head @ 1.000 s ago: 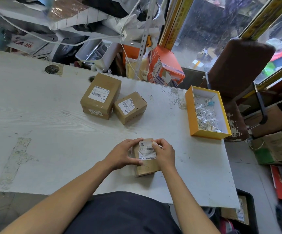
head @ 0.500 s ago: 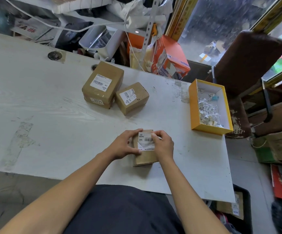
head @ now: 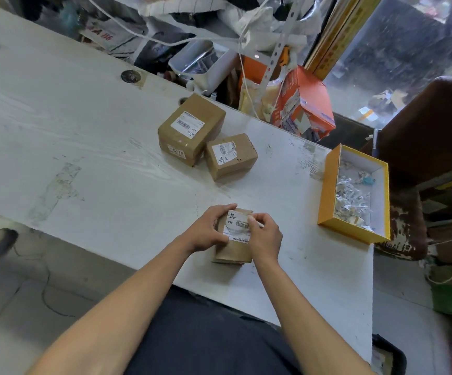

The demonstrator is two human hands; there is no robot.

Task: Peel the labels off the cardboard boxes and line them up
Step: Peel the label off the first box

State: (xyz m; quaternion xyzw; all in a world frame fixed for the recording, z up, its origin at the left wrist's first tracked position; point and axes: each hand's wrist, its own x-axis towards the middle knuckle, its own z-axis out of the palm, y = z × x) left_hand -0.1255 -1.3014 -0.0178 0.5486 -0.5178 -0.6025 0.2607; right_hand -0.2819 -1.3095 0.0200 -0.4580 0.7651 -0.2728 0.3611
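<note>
Near box (head: pixel 233 247) sits at the table's (head: pixel 84 147) front edge, between both hands; its white label (head: pixel 237 226) reads "MX", "MXRC", "03" plus a barcode; smaller print too fine to read; the label's lower left corner looks creased or lifted, cannot tell which.

Left hand (head: pixel 208 234): fingers curled over the box's left side and far corner, thumb pressed on the label's left edge; grasping the box. Right hand (head: pixel 265 236): fingers bent, thumb and forefinger tips closed on the label's right edge near the barcode; pinching it.

Two more boxes further back, mid-table, touching at a corner; large box (head: pixel 192 128) has a top label (head: pixel 188 124) with barcode, "MX", "MXRC", and a side sticker (head: pixel 177 152) reading "0275"; small box (head: pixel 231 155) just right of it carries a barcode label (head: pixel 223 152) with "MX", rest partly legible only.

Yellow tray (head: pixel 325 190) with white inside at the table's right edge, well apart from the boxes; holds a heap of torn white paper scraps (head: pixel 352 198) and one small teal piece (head: pixel 368 181).

Behind the table: orange carton (head: pixel 304 104), print unreadable; paper with red characters (head: pixel 103 36), blurred.
</note>
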